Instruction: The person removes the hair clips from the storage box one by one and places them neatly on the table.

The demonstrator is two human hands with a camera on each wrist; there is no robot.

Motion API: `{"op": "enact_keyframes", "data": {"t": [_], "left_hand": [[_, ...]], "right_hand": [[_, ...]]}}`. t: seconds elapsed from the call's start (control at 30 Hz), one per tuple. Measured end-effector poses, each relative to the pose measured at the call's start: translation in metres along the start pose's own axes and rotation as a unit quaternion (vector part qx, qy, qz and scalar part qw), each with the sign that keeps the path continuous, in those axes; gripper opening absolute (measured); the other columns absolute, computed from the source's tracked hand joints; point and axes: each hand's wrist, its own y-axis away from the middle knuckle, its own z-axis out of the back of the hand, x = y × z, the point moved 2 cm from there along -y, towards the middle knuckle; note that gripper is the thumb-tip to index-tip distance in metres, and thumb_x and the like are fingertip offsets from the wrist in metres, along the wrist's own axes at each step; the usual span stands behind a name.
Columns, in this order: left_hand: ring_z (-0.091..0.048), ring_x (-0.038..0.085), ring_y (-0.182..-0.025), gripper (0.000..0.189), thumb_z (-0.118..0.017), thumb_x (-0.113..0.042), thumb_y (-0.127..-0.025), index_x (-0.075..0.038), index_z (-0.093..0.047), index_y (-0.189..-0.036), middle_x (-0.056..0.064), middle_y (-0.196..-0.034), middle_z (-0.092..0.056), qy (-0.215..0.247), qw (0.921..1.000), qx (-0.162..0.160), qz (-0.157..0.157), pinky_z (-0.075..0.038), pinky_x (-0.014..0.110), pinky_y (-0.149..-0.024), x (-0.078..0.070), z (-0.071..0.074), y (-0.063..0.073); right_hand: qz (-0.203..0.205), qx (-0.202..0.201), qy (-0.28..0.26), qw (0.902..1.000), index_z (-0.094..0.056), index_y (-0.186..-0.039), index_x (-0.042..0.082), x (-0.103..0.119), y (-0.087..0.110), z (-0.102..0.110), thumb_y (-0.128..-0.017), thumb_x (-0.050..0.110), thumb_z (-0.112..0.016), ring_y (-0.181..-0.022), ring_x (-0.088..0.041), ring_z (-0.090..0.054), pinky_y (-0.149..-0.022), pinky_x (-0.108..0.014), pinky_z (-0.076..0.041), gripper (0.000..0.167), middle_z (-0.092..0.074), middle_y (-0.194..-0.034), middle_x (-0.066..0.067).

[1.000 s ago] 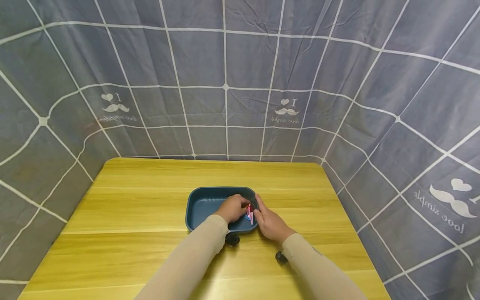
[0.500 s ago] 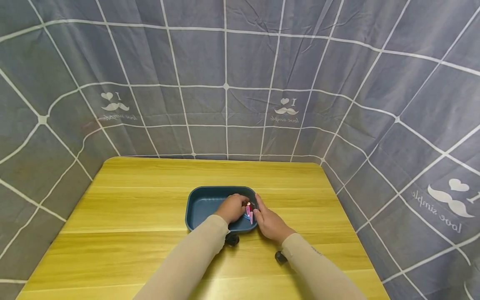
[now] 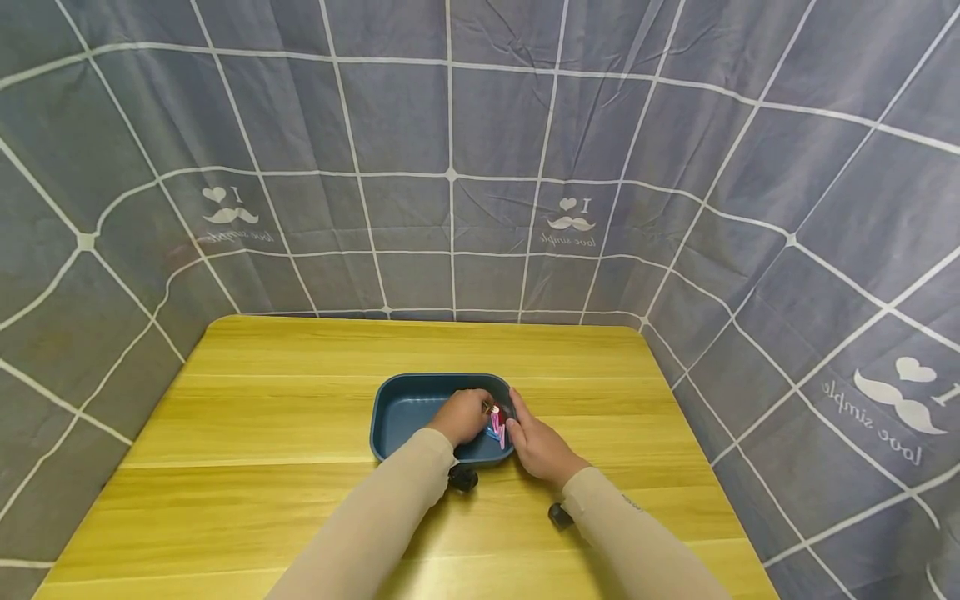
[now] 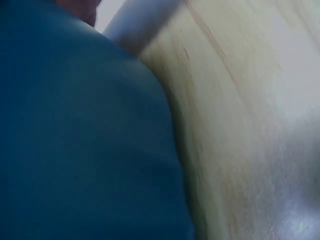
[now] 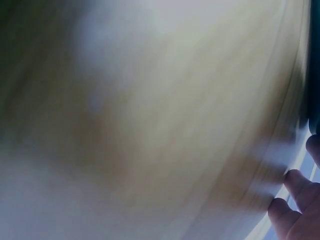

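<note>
A dark blue rectangular tray (image 3: pixel 408 413) with raised walls stands on the table. In the head view my left hand (image 3: pixel 463 414) reaches into its right half, fingers bent downward among small colourful pieces. Pink pieces shaped like snap hair clips (image 3: pixel 497 423) lie beside those fingertips, with bits of red and blue. What the fingertips touch is hidden. My right hand (image 3: pixel 542 446) grips the tray's right wall, thumb on the rim and fingers along the outside. The right wrist view shows several fingertips (image 5: pixel 295 192) near the tray's dark edge; the left wrist view shows mostly the tray's outer wall (image 4: pixel 95 130).
The tray rests on a yellow wood-grain table (image 3: pixel 300 367). A grey curtain (image 3: pixel 405 125) with white grid lines surrounds its back and sides. Dark wrist cameras sit under both sleeves, one (image 3: pixel 462 478) near the tray's front wall.
My left fingers shift slightly among the pieces in the tray, and the pink clips change position a little. The right hand and the tray stay in place.
</note>
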Motion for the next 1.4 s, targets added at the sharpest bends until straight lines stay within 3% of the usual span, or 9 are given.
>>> {"op": "enact_keyframes", "data": {"t": [0.27, 0.4, 0.67, 0.93, 1.07, 1.2, 1.3, 1.4], "left_hand": [[-0.069, 0.027, -0.118, 0.028, -0.064, -0.009, -0.102, -0.006, -0.073, -0.128, 0.011, -0.126, -0.075, 0.049, 0.9985, 0.012, 0.024, -0.057, 0.046, -0.103, 0.001, 0.007, 0.004], [-0.068, 0.029, -0.124, 0.029, -0.063, -0.013, -0.104, -0.007, -0.073, -0.130, 0.012, -0.131, -0.073, 0.045, 0.9982, 0.003, 0.038, -0.056, 0.048, -0.105, 0.002, 0.011, 0.005], [-0.065, 0.029, -0.130, 0.031, -0.064, -0.015, -0.105, -0.011, -0.071, -0.135, 0.009, -0.136, -0.072, 0.025, 0.9988, -0.015, 0.039, -0.051, 0.048, -0.112, 0.002, 0.016, 0.007], [-0.063, 0.029, -0.133, 0.032, -0.060, -0.014, -0.106, -0.013, -0.071, -0.136, 0.009, -0.139, -0.070, 0.066, 0.9972, -0.023, 0.026, -0.050, 0.049, -0.113, -0.001, 0.023, 0.011], [-0.064, 0.029, -0.132, 0.032, -0.058, -0.014, -0.108, -0.013, -0.071, -0.137, 0.009, -0.140, -0.070, 0.109, 0.9933, -0.036, 0.011, -0.052, 0.050, -0.111, -0.005, 0.038, 0.019], [-0.070, 0.026, -0.114, 0.034, -0.057, -0.016, -0.110, -0.013, -0.067, -0.141, 0.012, -0.129, -0.073, 0.156, 0.9870, -0.040, -0.003, -0.057, 0.047, -0.101, -0.004, 0.058, 0.028], [-0.071, 0.022, -0.103, 0.036, -0.058, -0.015, -0.109, -0.010, -0.063, -0.145, 0.014, -0.119, -0.073, 0.209, 0.9771, -0.038, -0.007, -0.060, 0.043, -0.095, -0.002, 0.073, 0.035], [-0.073, 0.022, -0.106, 0.040, -0.062, -0.012, -0.107, -0.009, -0.061, -0.147, 0.013, -0.116, -0.070, 0.256, 0.9657, -0.043, -0.006, -0.061, 0.040, -0.097, 0.003, 0.087, 0.042]], "right_hand": [[-0.009, 0.001, 0.003, 1.0000, -0.006, -0.171, 0.014, 0.001, 0.000, 0.000, -0.116, 0.038, -0.032, -0.147, -0.038, -0.050, -0.122, -0.054, -0.039, 0.065, -0.042, -0.165, -0.020], [-0.007, -0.002, 0.006, 1.0000, -0.006, -0.171, 0.013, 0.002, 0.001, -0.001, -0.116, 0.039, -0.031, -0.145, -0.039, -0.052, -0.121, -0.054, -0.041, 0.066, -0.045, -0.163, -0.022], [-0.005, -0.012, 0.010, 0.9999, -0.008, -0.171, 0.012, 0.003, 0.002, -0.001, -0.116, 0.037, -0.033, -0.142, -0.040, -0.056, -0.120, -0.054, -0.043, 0.065, -0.051, -0.158, -0.024], [-0.012, -0.005, 0.018, 0.9997, -0.009, -0.171, 0.010, 0.008, 0.002, 0.003, -0.116, 0.034, -0.035, -0.136, -0.040, -0.061, -0.117, -0.055, -0.046, 0.065, -0.058, -0.150, -0.026], [-0.007, -0.005, 0.020, 0.9998, -0.010, -0.170, 0.007, 0.011, 0.002, 0.005, -0.116, 0.033, -0.037, -0.133, -0.040, -0.063, -0.115, -0.055, -0.047, 0.065, -0.061, -0.146, -0.027], [-0.010, -0.007, 0.013, 0.9998, -0.011, -0.170, 0.006, 0.015, 0.001, 0.007, -0.116, 0.033, -0.039, -0.137, -0.040, -0.060, -0.117, -0.055, -0.045, 0.066, -0.058, -0.149, -0.027], [-0.010, -0.012, 0.008, 0.9998, -0.012, -0.170, 0.007, 0.018, -0.001, 0.007, -0.115, 0.033, -0.042, -0.142, -0.040, -0.055, -0.120, -0.055, -0.041, 0.068, -0.052, -0.156, -0.025], [-0.002, -0.013, 0.006, 0.9999, -0.012, -0.170, 0.007, 0.020, -0.002, 0.006, -0.114, 0.033, -0.044, -0.148, -0.039, -0.049, -0.124, -0.054, -0.037, 0.069, -0.045, -0.162, -0.024]]}}
